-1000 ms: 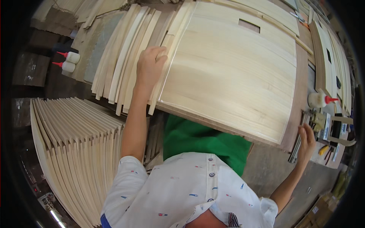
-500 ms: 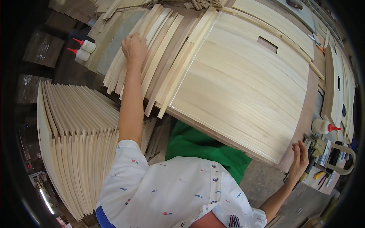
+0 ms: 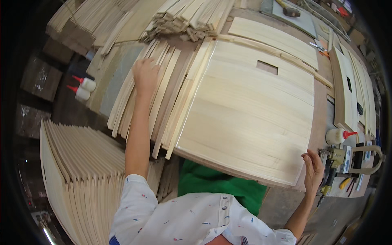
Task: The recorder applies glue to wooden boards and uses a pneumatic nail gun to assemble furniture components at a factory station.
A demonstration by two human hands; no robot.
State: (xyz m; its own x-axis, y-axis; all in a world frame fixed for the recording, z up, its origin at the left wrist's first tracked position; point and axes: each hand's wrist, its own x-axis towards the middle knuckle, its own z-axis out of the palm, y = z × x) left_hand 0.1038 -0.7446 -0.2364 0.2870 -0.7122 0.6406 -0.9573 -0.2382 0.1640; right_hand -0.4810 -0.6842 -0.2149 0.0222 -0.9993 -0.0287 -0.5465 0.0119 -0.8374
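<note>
A large pale wooden panel [image 3: 249, 110] with a small rectangular cutout lies on the workbench in front of me. To its left lie several long thin wooden strips [image 3: 163, 98], fanned out side by side. My left hand [image 3: 145, 73] rests on top of these strips, fingers bent over them. My right hand [image 3: 313, 169] is at the panel's near right corner, fingers spread beside a yellow-green nail gun [image 3: 332, 161]; it does not grip it.
A stack of upright wooden panels [image 3: 77, 171] stands at my lower left. Two glue bottles with red tips [image 3: 83, 87] sit at the left, another [image 3: 339, 135] at the right. More strips [image 3: 188, 16] and panels [image 3: 351, 90] fill the far bench.
My left hand has moved left and farther away, from the panel's left edge onto the fanned strips. My right hand stays near the nail gun at the panel's right corner.
</note>
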